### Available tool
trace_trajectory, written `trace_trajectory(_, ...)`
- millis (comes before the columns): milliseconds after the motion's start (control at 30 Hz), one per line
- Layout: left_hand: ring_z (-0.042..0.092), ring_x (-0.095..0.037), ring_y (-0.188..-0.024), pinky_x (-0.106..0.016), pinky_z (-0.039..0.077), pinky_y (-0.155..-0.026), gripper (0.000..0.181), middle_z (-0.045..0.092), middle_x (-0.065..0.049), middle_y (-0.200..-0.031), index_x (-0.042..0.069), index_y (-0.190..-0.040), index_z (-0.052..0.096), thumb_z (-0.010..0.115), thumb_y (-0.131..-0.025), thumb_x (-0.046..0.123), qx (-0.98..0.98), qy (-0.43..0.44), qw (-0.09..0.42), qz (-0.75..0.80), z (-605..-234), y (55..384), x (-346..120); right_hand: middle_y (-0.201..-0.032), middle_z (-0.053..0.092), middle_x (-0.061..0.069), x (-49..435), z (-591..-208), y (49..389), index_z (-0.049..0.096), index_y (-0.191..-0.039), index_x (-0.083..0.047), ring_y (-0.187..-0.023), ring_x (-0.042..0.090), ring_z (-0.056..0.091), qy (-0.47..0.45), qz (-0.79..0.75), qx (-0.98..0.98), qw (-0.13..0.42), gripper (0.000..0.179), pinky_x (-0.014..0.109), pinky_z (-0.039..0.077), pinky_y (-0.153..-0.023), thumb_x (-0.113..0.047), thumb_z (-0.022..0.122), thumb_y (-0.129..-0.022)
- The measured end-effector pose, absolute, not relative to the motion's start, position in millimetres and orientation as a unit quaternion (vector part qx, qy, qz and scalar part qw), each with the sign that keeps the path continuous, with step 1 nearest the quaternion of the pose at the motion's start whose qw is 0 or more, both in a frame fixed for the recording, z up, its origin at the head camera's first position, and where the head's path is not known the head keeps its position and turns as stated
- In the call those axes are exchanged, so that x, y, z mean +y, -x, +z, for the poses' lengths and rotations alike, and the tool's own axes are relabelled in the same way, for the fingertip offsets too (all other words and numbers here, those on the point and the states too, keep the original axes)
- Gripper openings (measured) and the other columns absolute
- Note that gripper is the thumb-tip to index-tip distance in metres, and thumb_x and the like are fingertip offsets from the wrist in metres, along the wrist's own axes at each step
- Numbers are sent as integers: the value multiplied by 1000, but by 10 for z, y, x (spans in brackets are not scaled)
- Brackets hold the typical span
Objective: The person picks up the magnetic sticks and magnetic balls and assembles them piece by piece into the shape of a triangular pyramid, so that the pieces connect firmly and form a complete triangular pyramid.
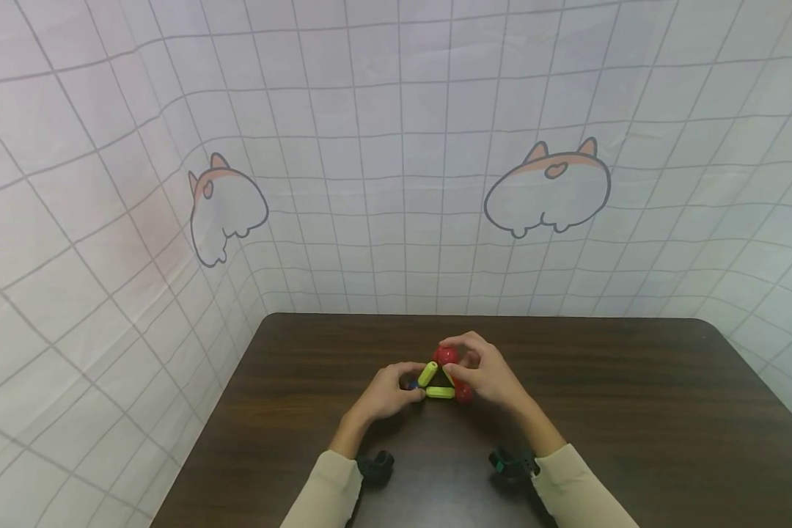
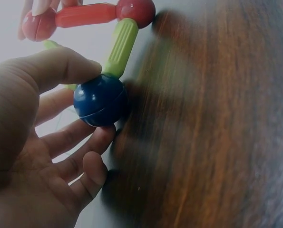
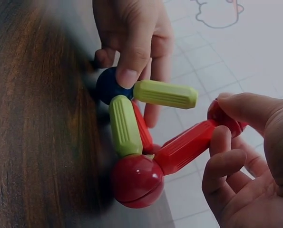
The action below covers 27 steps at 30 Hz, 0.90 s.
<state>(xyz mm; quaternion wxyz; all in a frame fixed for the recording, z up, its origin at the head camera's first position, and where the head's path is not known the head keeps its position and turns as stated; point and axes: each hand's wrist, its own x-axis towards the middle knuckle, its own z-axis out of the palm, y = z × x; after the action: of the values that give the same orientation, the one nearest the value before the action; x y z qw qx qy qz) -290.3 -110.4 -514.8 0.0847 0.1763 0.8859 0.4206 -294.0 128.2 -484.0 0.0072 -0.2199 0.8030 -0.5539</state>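
Observation:
My left hand (image 1: 384, 392) pinches a blue ball (image 2: 101, 100) between thumb and fingers, low over the table. Two yellow-green ribbed rods meet that ball. One rod (image 3: 124, 126) runs to a red ball (image 3: 137, 180) near the tabletop; the other rod (image 3: 165, 93) slants up, its far end apart from any ball. From the lower red ball a red rod (image 3: 186, 147) rises to a second red ball (image 3: 222, 116), which my right hand (image 1: 485, 370) pinches between thumb and fingers. Another red rod (image 3: 141, 124) shows partly hidden behind the front yellow-green one.
The dark wooden table (image 1: 600, 411) spreads around both hands. A white grid-patterned cloth (image 1: 383, 147) with cartoon animal drawings hangs behind and at the sides. Black wrist devices (image 1: 376, 468) sit near both cuffs.

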Motion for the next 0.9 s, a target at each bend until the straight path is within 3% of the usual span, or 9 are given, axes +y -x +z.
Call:
trace_trajectory(133,60,-14,-89,-30,49,-70,44,70,-3,-119,18,-136,65,74,-94,24,882,-180,80,428,-5126,2890,-1109,-129,59,16,1272,-4853,2939,65,-133,-8,-78,25,64,221,-553,803,1,41,24,50,-61,-9,74,-93)
trace_trajectory(333,61,-17,-85,-30,49,-64,35,72,-5,-115,21,-130,67,71,-97,31,871,-186,81,447,-5097,2874,-1117,-136,58,13,1273,-4851,2942,66,-130,-10,-72,19,59,231,-541,809,-10,38,23,48,-57,-11,74,-94)
trace_trajectory(467,60,-17,-84,-31,49,-65,29,71,-5,-118,21,-125,69,70,-98,32,870,-187,81,449,-5100,2874,-1118,-108,67,17,1277,-4840,2920,64,-133,-13,-64,14,54,225,-538,813,4,40,24,44,-50,-15,73,-95)
trace_trajectory(567,60,-17,-84,-31,49,-65,28,71,-4,-118,22,-124,70,70,-98,32,871,-185,82,449,-5100,2871,-1118,-83,64,16,1276,-4836,2907,63,-134,-17,-59,12,52,214,-535,817,14,40,24,43,-48,-18,73,-95)
trace_trajectory(767,60,-16,-85,-32,50,-66,26,71,-4,-119,23,-122,71,70,-98,34,870,-184,80,450,-5113,2880,-1118,-80,64,17,1273,-4846,2914,63,-134,-18,-59,11,52,206,-533,820,19,40,25,45,-48,-17,73,-95)
trace_trajectory(900,62,-17,-88,-32,51,-69,26,71,-4,-122,23,-121,71,71,-98,34,870,-182,78,452,-5110,2880,-1113,-82,64,25,1247,-4728,2842,61,-136,-12,-58,12,50,204,-538,818,27,41,23,42,-48,-13,71,-96)
